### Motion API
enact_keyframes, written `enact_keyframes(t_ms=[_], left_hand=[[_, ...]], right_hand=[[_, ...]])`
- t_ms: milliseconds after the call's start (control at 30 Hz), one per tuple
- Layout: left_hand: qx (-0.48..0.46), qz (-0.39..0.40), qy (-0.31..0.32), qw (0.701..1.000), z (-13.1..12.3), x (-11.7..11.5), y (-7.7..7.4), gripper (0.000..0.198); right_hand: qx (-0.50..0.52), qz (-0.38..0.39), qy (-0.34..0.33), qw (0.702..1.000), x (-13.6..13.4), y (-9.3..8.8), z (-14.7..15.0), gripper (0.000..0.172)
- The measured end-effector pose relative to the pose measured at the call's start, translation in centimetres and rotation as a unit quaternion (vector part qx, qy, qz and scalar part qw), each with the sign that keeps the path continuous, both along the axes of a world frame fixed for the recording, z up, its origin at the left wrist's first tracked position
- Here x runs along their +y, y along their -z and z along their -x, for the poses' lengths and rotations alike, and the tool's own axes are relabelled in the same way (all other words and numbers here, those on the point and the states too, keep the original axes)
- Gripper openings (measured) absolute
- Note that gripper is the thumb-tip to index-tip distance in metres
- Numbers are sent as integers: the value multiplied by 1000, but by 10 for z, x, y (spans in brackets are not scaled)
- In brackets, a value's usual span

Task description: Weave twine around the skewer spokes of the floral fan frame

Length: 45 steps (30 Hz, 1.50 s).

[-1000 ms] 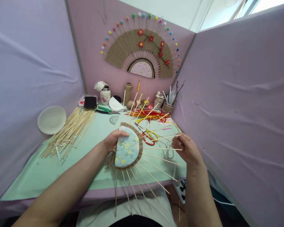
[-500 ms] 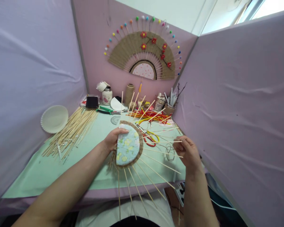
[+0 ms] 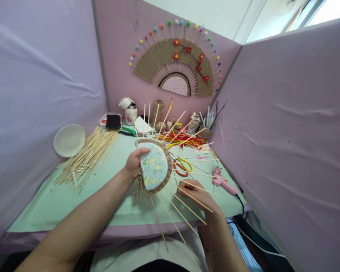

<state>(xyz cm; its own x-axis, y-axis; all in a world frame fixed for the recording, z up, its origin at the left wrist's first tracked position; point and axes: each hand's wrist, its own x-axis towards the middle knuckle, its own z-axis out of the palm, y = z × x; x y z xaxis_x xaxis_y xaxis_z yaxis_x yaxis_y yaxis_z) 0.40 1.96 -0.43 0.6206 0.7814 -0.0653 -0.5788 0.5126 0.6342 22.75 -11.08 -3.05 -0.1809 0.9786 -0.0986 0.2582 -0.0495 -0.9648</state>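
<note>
Site reads as a small craft workspace: cloth-covered table (image 3: 42, 213) set among fabric-draped partitions (image 3: 286, 94), bearing a pink glue gun (image 3: 224, 183), a spread of thin pale sticks (image 3: 92, 153) and a heap of red and yellow strips (image 3: 187, 140), with a flower-decorated fan (image 3: 151, 60) displayed on the back panel (image 3: 117, 56).

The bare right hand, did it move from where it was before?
Yes. Judged against the red-and-yellow-handled scissors, the bare right hand moved left, and also a bit lower in the view.
</note>
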Motion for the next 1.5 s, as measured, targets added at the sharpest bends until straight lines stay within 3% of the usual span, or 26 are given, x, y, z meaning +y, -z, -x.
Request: enact_keyframes(t_ms=[133, 233, 300, 500, 633, 700, 833, 1167, 1333, 1500], left_hand=[[-9, 10, -4, 1000, 0, -2, -3, 49], [-23, 12, 8, 1000, -2, -4, -6, 50], [-35, 8, 19, 999, -2, -5, -7, 51], [-18, 9, 12, 1000, -1, -4, -4, 57], [-1, 18, -10, 1000, -2, -5, -5, 54], [5, 18, -18, 1000, -2, -5, -6, 52], [6, 7, -26, 1000, -2, -3, -8, 52], [46, 71, -17, 996, -3, -3, -7, 51], [56, 108, -57, 991, -10, -3, -4, 45], [85, 147, -102, 980, -17, 2, 3, 40]], right_hand=[[35, -8, -5, 999, 4, -1, 2, 19], [103, -59, 1, 993, 10, -2, 5, 44], [139, -103, 7, 985, 18, -3, 10, 50], [197, -184, 101, 958, 42, -2, 30, 46], [238, -149, 78, 957, 47, -1, 43, 46], [247, -109, 96, 958, 46, 1, 45, 38], [243, -93, 139, 955, 42, 4, 36, 22], [167, -122, 182, 961, 19, 1, -11, 21], [65, -164, 151, 973, 19, 9, 2, 25], [99, -152, 147, 972, 27, 21, 34, 27]])
